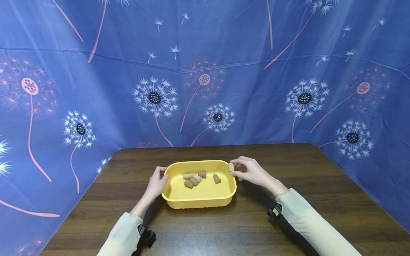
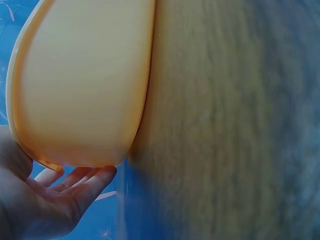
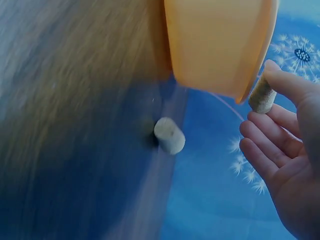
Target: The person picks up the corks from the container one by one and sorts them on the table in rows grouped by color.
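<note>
A yellow tub (image 1: 198,203) stands on the table with several corks (image 1: 189,184) lying in it. At its left end my left hand (image 1: 157,182) grips the rim, thumb on top; the left wrist view shows the fingers (image 2: 95,182) against the tub's outer side. My right hand (image 1: 251,171) pinches a cork (image 1: 231,167) between thumb and fingertips beside the tub's right rim. In the right wrist view that pinched cork (image 3: 262,96) is near the tub's edge. Another cork (image 3: 170,136) rests on the table to the right of the tub, partly hidden by my hand in the head view.
The brown wooden table (image 1: 205,231) extends around the tub. Behind it and at both sides hangs a blue cloth (image 1: 256,117) with dandelion prints. Each wrist carries a small black camera, the left one (image 1: 148,237) and the right one (image 1: 274,212).
</note>
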